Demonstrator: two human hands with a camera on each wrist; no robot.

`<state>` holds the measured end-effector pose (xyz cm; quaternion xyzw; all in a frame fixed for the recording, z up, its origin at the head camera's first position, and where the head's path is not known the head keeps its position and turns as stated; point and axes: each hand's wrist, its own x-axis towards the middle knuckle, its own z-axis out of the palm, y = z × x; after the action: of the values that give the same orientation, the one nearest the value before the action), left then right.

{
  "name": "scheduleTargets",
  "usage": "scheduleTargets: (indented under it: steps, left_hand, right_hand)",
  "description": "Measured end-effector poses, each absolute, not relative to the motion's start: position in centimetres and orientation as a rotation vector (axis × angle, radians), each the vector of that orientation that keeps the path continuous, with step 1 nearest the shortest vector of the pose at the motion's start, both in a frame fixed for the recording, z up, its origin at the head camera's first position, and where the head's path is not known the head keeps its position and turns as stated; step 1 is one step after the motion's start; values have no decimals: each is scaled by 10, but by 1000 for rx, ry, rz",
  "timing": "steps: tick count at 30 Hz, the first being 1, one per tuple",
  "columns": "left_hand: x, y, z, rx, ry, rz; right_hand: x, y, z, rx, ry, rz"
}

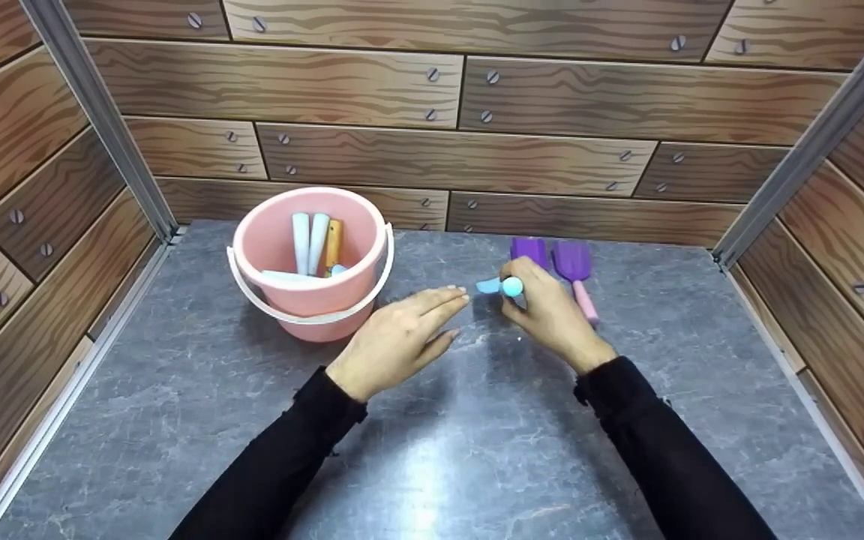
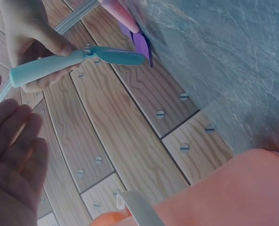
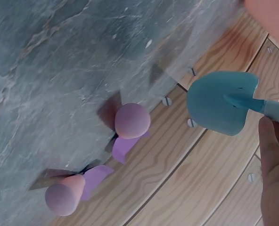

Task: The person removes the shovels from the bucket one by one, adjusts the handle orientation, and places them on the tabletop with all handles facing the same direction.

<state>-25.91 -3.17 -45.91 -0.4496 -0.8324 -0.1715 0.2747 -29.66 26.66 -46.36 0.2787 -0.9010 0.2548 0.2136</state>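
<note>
My right hand [image 1: 548,311] grips a small toy shovel [image 3: 219,106] by its pale blue handle, lifted off the table. Its teal blade shows whole in the right wrist view, while the head view catches mainly the round handle end. My left hand [image 1: 402,337] is held out with straight fingers between the pink bucket [image 1: 312,304] and the shovel, touching neither. Two purple shovels with pink handles lie beyond my right hand; the right-hand purple shovel [image 1: 573,261] is plain to see, and the left purple shovel [image 1: 528,251] is partly covered by my fingers.
Inside the bucket stand several pale blue handles [image 1: 301,244] and an orange-yellow handle [image 1: 334,244]. The bucket's white handle [image 1: 312,318] hangs over its front. Wood-patterned walls [image 1: 552,169] with metal corner posts enclose the grey marbled table [image 1: 177,420].
</note>
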Motion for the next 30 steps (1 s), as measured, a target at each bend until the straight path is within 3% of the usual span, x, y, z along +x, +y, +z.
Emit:
scheduleTargets:
  steps: [19, 30]
  left_hand:
    - [-256, -27, -468, -1251, -2524, -462]
    - [-256, -27, -469, -1240, -2570, -443]
  right_hand:
    - [-321, 275, -477, 718, -2616, 800]
    - [-318, 279, -470, 675, -2666, 871]
